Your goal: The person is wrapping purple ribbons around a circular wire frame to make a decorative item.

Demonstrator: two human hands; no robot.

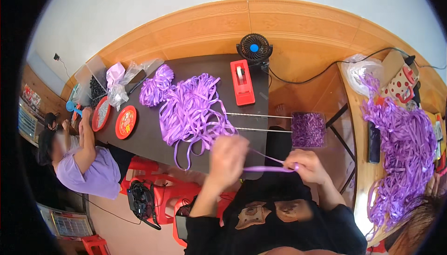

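A strip of purple ribbon [269,169] runs between my two hands, with a thinner strand of it just above. My left hand [229,158], somewhat smeared by motion, is closed on the ribbon at the table's near edge. Its other end is pinched in the fingers of my right hand [308,165], out past the table's right side. A large loose heap of purple ribbon [193,108] lies on the dark table [153,136], beyond my left hand. Two thin pale rods [260,115] reach from this heap to a box-shaped block of purple strips [308,129].
A red tape dispenser [243,82] and a black fan [254,47] stand toward the back. Another ribbon bundle [157,85] and red plates [125,122] lie leftward, near a seated person [88,169]. More purple ribbon [402,148] covers the wooden table at right, beside a phone [374,142].
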